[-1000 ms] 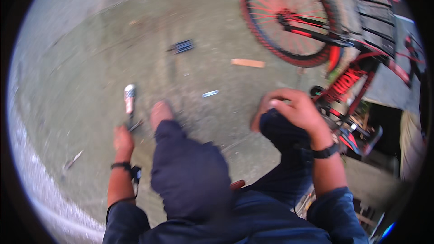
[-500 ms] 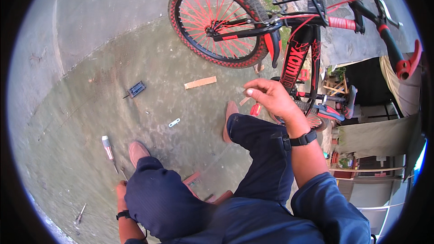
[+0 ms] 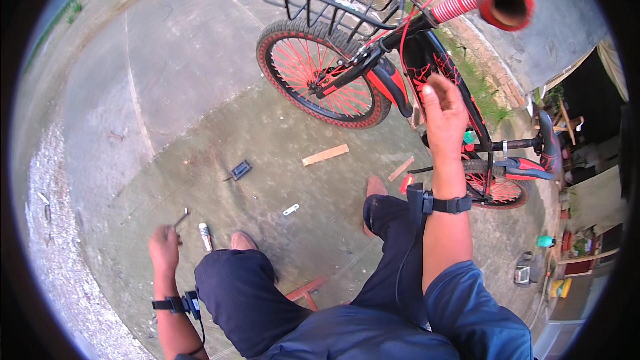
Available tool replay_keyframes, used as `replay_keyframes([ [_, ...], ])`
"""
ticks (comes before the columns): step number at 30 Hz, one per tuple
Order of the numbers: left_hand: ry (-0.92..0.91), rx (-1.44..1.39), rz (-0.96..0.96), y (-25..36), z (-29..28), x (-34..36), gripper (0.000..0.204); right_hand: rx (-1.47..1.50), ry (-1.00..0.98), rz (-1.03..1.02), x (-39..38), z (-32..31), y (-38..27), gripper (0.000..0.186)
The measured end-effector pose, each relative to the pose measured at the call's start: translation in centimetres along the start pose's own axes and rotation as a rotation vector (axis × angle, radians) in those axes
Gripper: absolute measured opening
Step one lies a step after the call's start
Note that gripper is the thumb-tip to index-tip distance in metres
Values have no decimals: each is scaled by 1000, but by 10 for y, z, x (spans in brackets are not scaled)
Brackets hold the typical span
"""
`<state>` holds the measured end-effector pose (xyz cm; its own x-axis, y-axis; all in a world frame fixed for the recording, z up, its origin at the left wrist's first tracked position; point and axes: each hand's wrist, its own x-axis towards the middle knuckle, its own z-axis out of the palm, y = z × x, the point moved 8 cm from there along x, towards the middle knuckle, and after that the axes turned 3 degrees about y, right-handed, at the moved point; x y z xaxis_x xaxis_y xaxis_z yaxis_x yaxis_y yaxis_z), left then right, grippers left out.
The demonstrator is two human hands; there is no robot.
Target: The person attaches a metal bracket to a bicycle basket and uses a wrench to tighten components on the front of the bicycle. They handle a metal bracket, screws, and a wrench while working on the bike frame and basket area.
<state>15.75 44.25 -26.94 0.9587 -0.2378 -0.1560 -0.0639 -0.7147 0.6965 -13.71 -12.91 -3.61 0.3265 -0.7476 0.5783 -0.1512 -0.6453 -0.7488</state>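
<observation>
A small two-wheeled bicycle, black and red, stands at the front right; its frame [image 3: 477,117] rises just beyond my right hand. My right hand [image 3: 445,117] is raised before the frame with fingers curled and thumb close to them; whether a small thing is pinched there is hidden. To the left, my left hand [image 3: 164,250] is closed round a thin metal tool [image 3: 182,217], whose narrow end sticks out past the fingers. Just right of that hand a screwdriver [image 3: 205,235] with a grey handle lies on the ground, partly hidden by my knee.
On the concrete lie a dark rectangular part [image 3: 240,170], a flat wooden strip [image 3: 325,155] and a small pale link-shaped piece [image 3: 291,209]. The bicycle's wire basket [image 3: 327,0] and red handlebar grip [image 3: 510,0] jut out above. A reddish stool [image 3: 308,289] shows between my legs.
My left hand has come up from beside my left leg with the thin tool. My right hand has moved up toward the bicycle frame. The whole view has shifted.
</observation>
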Motion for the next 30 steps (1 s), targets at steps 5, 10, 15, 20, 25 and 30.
replay_keyframes([
  [5, 51, -214, 127, 180, -8, 24, 22, -231, 228, -188, 68, -21, -8, 50],
  [10, -92, -578, 149, 270, 43, 24, 19, 487, -150, 28, 132, 22, 5, 65],
  [15, -224, -714, 128, 324, 92, 14, 17, 513, -339, 10, 156, 36, 3, 56],
  [20, -277, -759, 87, 349, 116, 12, 18, 615, -534, 28, 172, 48, 6, 67],
  [25, -311, -860, 4, 360, 137, 14, 17, 630, -757, 105, 175, 64, 13, 72],
  [30, -320, -967, -99, 359, 153, 17, 16, 752, -859, 68, 179, 73, 11, 74],
])
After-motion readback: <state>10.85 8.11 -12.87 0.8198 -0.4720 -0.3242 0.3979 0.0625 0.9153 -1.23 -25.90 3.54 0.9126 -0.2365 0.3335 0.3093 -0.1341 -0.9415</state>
